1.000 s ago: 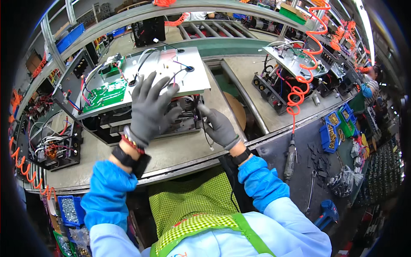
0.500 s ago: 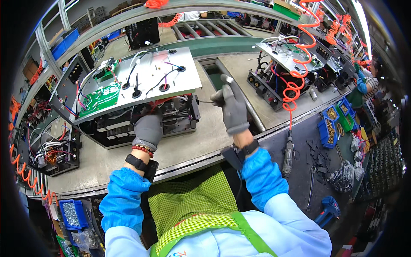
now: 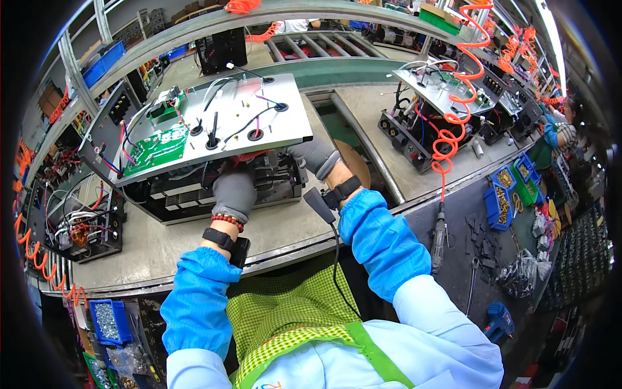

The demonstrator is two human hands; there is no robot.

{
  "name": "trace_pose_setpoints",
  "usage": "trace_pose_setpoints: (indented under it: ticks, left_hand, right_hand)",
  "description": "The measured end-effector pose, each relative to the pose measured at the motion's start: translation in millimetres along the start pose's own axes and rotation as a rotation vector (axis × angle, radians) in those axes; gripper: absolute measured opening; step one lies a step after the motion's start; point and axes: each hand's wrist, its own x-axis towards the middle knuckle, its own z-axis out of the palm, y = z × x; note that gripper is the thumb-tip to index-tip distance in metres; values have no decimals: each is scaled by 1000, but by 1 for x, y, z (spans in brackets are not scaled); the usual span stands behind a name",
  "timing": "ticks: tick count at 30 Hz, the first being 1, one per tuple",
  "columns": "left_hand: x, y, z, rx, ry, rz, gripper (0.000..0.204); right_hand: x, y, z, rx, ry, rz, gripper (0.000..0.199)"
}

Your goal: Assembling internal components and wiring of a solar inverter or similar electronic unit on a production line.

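Both hands in grey gloves, both tucked under the tilted grey panel [image 3: 220,123] of the open unit [image 3: 214,188] at 12 o'clock on the desk [image 3: 168,246]. Left hand [image 3: 234,191] reaches into the chassis front, fingers hidden by the panel edge, so can't tell what it grips or how far it's curled. Right hand [image 3: 317,155] at 1 o'clock, also half under the panel corner; fingertips out of sight, grip unclear. Panel sits raised over the chassis w/ a green board [image 3: 152,148] at its 9 o'clock end and black and purple wires [image 3: 253,126] running thru grommets on top. Second unit [image 3: 447,110] well apart at 2 o'clock, orange coil hose [image 3: 453,129] hanging over it down to a driver [image 3: 438,236] at the desk edge. Blue bins [image 3: 505,194] of small parts at 3 o'clock; another worker [image 3: 557,129] far right. Risks, as I read it: panel looks propped only by the hands, so if either slips it could drop on the fingers or pinch the wires underneath. Working blind under there, a glove could snag a lead and yank it off the board. Cable [image 3: 334,253] from the right wrist trails near the desk edge, could catch.
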Motion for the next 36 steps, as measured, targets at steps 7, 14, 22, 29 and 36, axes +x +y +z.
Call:
trace_pose_setpoints:
  ticks: [7, 14, 22, 29, 36]
  left_hand:
    - [-9, -22, -118, -487, 289, 267, 11]
    - [60, -23, -134, -100, 207, 598, 35]
    - [62, -46, -117, -169, 228, 432, 19]
    - [50, -58, -98, -705, 178, 237, 16]
    - [54, -57, -103, -590, 89, 292, 25]
  right_hand:
    - [-6, -14, 26, 5, 326, 41, 29]
    - [-9, -36, 21, 464, 405, 121, 31]
    - [-13, -50, 51, 98, 569, 135, 31]
    - [-4, -68, 71, 561, 589, 354, 28]
    - [1, -63, 75, -98, 426, 232, 28]
